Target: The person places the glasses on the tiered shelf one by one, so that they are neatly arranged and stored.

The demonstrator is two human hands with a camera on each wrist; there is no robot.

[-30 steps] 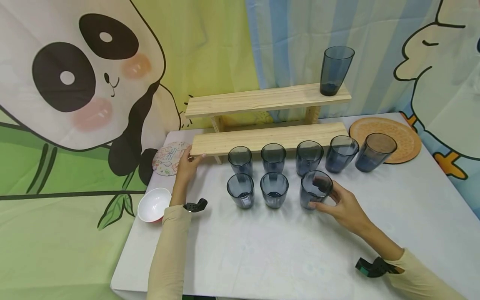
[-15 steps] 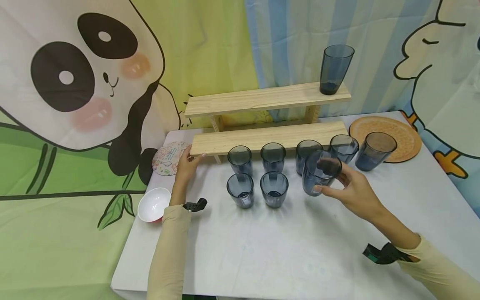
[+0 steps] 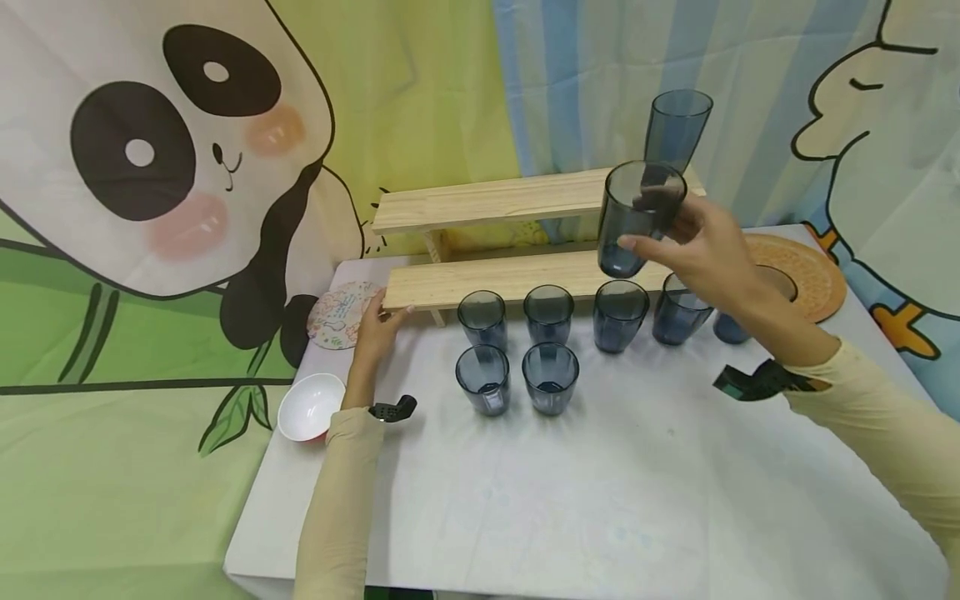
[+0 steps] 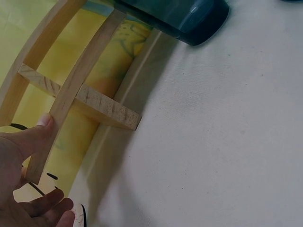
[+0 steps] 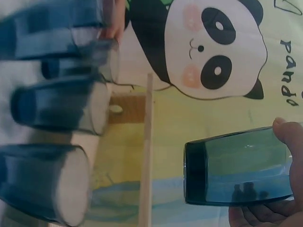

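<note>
A two-tier wooden shelf (image 3: 487, 279) stands at the back of the table. My left hand (image 3: 372, 333) grips the left end of its lower board, and the thumb (image 4: 45, 120) presses on the wood in the left wrist view. My right hand (image 3: 708, 250) holds a smoky blue drinking glass (image 3: 624, 229) upright, raised in front of the upper board's right part. In the right wrist view the thumb and fingers wrap round this glass (image 5: 241, 165). Behind it, a matching glass (image 3: 678, 125) stands on the upper board's right end, its base partly hidden.
Several more blue glasses (image 3: 551, 379) stand in two rows on the white-covered table (image 3: 525, 500), right before the shelf. A round orange-brown mat (image 3: 821, 283) lies at the back right, partly behind my right arm. At left are a white bowl (image 3: 309, 408) and a flowered round mat (image 3: 337, 315).
My right hand has lifted the glass from the right end of the front row, up and back to the height of the upper board. The left hand stays at the shelf's end.
</note>
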